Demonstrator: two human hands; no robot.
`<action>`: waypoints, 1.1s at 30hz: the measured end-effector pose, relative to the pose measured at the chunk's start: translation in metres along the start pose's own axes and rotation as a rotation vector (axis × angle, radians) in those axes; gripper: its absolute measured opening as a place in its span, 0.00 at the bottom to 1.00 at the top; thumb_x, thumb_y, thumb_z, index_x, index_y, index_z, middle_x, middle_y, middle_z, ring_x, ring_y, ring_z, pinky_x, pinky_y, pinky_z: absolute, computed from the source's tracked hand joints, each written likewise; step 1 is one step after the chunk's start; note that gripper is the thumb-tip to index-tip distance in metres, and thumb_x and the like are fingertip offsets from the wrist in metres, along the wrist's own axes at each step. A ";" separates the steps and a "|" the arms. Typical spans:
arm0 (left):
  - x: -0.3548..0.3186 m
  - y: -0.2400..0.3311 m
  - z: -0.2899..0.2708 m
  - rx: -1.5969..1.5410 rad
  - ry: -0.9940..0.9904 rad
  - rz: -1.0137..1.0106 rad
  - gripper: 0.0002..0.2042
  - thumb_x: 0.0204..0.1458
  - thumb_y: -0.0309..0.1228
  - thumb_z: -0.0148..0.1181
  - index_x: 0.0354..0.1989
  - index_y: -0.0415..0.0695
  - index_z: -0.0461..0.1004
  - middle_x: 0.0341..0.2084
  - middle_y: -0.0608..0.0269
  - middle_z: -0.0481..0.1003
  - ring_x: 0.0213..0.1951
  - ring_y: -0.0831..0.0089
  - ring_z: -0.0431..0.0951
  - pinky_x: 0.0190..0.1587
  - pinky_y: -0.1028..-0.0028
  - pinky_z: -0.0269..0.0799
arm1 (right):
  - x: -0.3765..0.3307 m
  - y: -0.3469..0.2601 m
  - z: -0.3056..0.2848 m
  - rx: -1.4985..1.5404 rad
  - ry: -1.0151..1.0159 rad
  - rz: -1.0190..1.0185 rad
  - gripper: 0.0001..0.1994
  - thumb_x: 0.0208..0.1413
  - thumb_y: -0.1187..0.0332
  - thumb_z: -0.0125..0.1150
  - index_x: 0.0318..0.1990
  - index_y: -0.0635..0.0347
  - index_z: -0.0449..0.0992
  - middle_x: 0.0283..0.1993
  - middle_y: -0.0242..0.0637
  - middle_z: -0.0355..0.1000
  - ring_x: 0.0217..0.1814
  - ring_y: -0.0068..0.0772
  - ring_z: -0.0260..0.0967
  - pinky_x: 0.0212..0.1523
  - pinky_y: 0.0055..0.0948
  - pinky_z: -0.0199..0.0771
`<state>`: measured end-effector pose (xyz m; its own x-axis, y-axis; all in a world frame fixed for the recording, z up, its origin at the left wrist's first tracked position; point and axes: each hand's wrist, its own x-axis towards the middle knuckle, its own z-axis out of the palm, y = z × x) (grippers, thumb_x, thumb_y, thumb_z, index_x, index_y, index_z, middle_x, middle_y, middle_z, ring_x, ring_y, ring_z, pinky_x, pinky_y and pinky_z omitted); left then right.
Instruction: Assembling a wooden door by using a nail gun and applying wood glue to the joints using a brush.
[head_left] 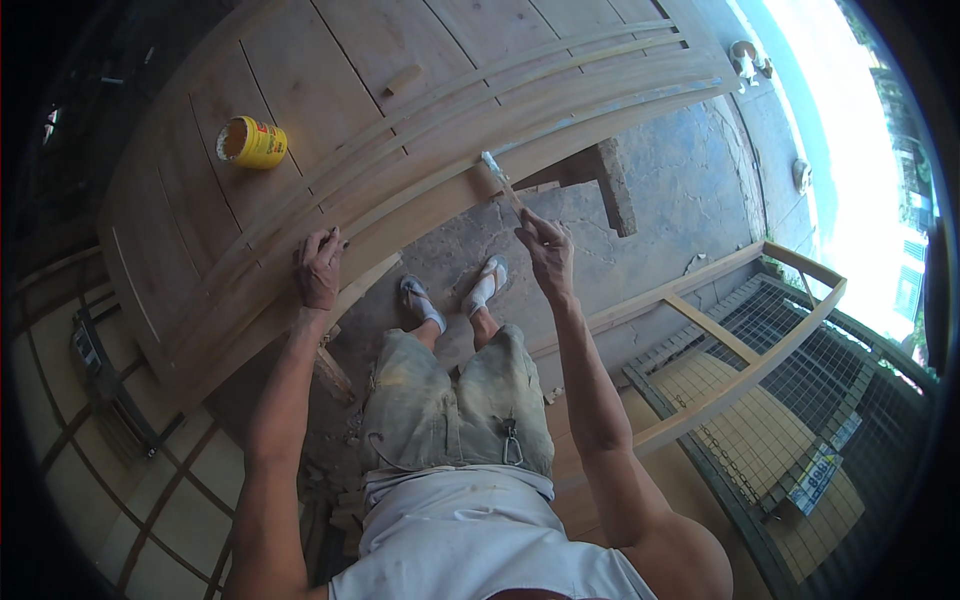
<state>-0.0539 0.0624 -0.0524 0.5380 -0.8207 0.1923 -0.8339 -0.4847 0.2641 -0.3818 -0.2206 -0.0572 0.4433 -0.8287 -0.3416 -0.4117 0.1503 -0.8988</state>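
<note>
A large wooden panel [330,95] of joined planks lies across the far side, with long raised strips along its near edge. My left hand [320,268] rests on that near edge, its fingers curled; whatever lies between them is too small to make out. My right hand [546,248] grips a thin brush-like stick [501,183], whose white-coated tip reaches the panel's edge strip. A yellow tub [252,143] with a smeared rim lies tipped or stands on the panel at the left. Further right on it is a small wood piece [404,79].
A wooden frame [700,430] and a wire-mesh rack [770,420] stand close at my right. Under the panel's edge a rough wood support [617,190] juts over the concrete floor [670,170]. Gridded panels [180,490] lie at the lower left. An animal [745,60] is at the far right.
</note>
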 end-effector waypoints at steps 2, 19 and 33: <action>0.000 -0.001 0.001 0.005 -0.001 -0.014 0.15 0.57 0.31 0.69 0.54 0.51 0.85 0.42 0.66 0.78 0.45 0.63 0.79 0.49 0.60 0.74 | -0.002 -0.007 -0.004 -0.005 0.023 -0.023 0.22 0.62 0.70 0.72 0.63 0.61 0.81 0.50 0.38 0.83 0.50 0.22 0.77 0.53 0.25 0.74; -0.004 -0.011 0.003 -0.069 0.059 0.009 0.14 0.58 0.37 0.71 0.52 0.53 0.86 0.42 0.68 0.78 0.44 0.63 0.79 0.47 0.60 0.73 | -0.020 -0.027 0.041 0.066 0.095 0.075 0.22 0.65 0.62 0.71 0.63 0.61 0.81 0.44 0.34 0.84 0.45 0.19 0.74 0.50 0.25 0.75; -0.004 -0.017 0.005 -0.146 0.060 -0.003 0.15 0.56 0.34 0.71 0.52 0.52 0.87 0.42 0.67 0.79 0.45 0.63 0.79 0.50 0.60 0.73 | -0.050 -0.018 0.078 -0.199 0.239 -0.037 0.20 0.64 0.64 0.70 0.63 0.53 0.82 0.50 0.40 0.84 0.50 0.31 0.80 0.53 0.32 0.77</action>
<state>-0.0424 0.0724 -0.0621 0.5505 -0.7976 0.2465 -0.8077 -0.4343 0.3988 -0.3341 -0.1399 -0.0458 0.2709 -0.9385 -0.2141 -0.5573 0.0285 -0.8298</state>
